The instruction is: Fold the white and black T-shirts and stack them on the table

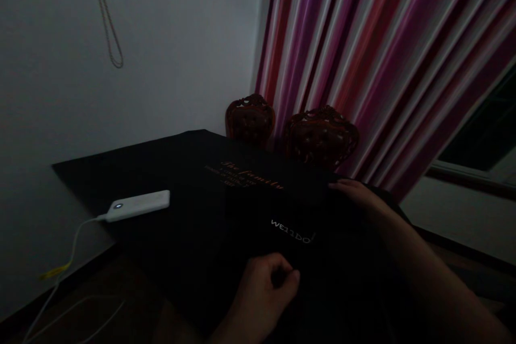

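Note:
A black garment [306, 226] with white "WE11DO" lettering lies on a dark table [133, 166] that bears gold script. My left hand [266, 285] is at the garment's near edge, fingers curled and pinching the black cloth. My right hand [355, 191] rests at the garment's far right edge, fingers laid on the cloth; the dim light hides whether they grip it.
A white power bank [139, 205] with a lit dot and a white cable [68, 258] lies at the table's left. Two carved red chair backs [318, 137] stand behind the table. Striped pink and purple curtains [382, 54] hang at the right. A cord loop [108, 27] hangs on the wall.

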### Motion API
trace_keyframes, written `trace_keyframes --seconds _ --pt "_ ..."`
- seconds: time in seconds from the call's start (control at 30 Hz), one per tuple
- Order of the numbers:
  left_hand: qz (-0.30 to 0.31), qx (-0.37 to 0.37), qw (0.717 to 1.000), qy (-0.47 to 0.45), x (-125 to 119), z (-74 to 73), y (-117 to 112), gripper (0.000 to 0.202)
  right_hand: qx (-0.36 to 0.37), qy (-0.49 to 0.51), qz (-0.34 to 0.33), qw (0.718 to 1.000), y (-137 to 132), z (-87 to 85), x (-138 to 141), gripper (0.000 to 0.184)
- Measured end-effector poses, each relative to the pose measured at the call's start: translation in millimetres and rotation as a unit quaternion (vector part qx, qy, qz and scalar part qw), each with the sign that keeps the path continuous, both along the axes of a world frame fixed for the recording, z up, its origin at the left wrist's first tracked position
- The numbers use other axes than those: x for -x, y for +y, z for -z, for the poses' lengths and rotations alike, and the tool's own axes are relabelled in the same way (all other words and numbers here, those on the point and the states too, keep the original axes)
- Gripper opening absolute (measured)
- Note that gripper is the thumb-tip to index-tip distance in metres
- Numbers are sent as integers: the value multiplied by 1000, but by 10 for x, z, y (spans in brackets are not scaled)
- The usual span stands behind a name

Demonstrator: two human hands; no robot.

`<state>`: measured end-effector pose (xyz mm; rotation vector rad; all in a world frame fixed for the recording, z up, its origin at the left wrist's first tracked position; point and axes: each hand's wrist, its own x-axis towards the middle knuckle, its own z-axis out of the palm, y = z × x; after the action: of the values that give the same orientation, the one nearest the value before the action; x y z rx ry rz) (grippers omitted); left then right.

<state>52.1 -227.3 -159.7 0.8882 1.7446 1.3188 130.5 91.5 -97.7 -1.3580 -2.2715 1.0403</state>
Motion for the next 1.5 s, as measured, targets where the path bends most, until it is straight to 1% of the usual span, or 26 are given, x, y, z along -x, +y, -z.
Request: trace_keyframes --seconds 0.03,0.07,0.1,0.2,0.27,0.3,0.37,0.4,0.47,0.53,0.6,0.67,0.7,0.77,0.83,0.9,0.97,1.03,1.1,1.2,1.27,1.33,1.37,1.43,1.47,1.5 --pt "-21 9 999 29 132 -5 -71 32 37 10 -14 999 -75 -6 275 26" --pt "-40 24 997 58 259 2 -149 34 90 22 -26 995 -163 12 555 22" --pt "-58 49 993 90 377 21 -232 36 125 30 -37 991 -265 51 831 20" --pt "-88 147 964 201 657 157 -507 36 183 40 -83 979 -641 251 1558 19" --pt "-92 210 937 263 783 288 -693 32 213 41 -126 968 -908 402 1891 23" --pt "-93 232 926 282 835 352 -779 31 222 41 -147 963 -1026 470 1999 23" --pt "-91 259 915 295 933 446 -916 33 219 39 -179 958 -1205 579 2095 24" --pt "-91 267 912 298 989 470 -958 35 205 35 -189 960 -1260 620 2085 24" --pt "-87 271 907 311 1130 469 -969 37 170 24 -198 965 -1309 687 1964 24" --pt "-80 272 896 341 1319 428 -856 39 104 -4 -218 970 -1315 758 1743 28" --pt "-73 282 884 366 1537 389 -615 44 -7 -73 -257 964 -1326 862 1477 41" --pt "-67 299 876 373 1748 383 -281 51 -111 -176 -277 938 -1368 1010 1227 65" --pt "-66 310 874 368 1837 395 -100 55 -138 -229 -273 924 -1400 1096 1124 77" --pt "-64 333 873 351 1966 438 243 58 -145 -304 -249 908 -1472 1273 974 89" --pt "-56 354 872 333 2028 493 511 52 -150 -335 -233 900 -1531 1418 893 89" --pt "-42 360 875 320 2046 550 672 43 -167 -331 -228 900 -1564 1501 859 85" --pt "-29 356 879 315 2051 598 737 37 -178 -317 -230 903 -1571 1524 843 86" --pt "-20 345 883 318 2056 624 745 34 -181 -304 -235 905 -1561 1513 827 87" --pt "-14 321 886 334 2045 610 733 32 -179 -295 -243 907 -1543 1493 805 88" --pt "8 236 890 390 1938 518 729 23 -170 -288 -261 906 -1512 1438 749 88" --pt "54 166 890 422 1796 446 738 27 -161 -288 -285 900 -1490 1348 689 87" --pt "125 117 885 433 1620 407 742 38 -154 -290 -318 890 -1476 1192 609 85" --pt "162 102 880 434 1529 406 738 41 -154 -292 -330 884 -1476 1092 563 78" --pt "225 84 868 434 1360 444 723 47 -169 -294 -331 880 -1495 871 472 52" --pt "245 80 862 436 1285 480 714 51 -187 -287 -324 882 -1515 763 433 41" --pt "257 79 857 440 1217 521 707 56 -211 -274 -314 884 -1537 665 403 34"
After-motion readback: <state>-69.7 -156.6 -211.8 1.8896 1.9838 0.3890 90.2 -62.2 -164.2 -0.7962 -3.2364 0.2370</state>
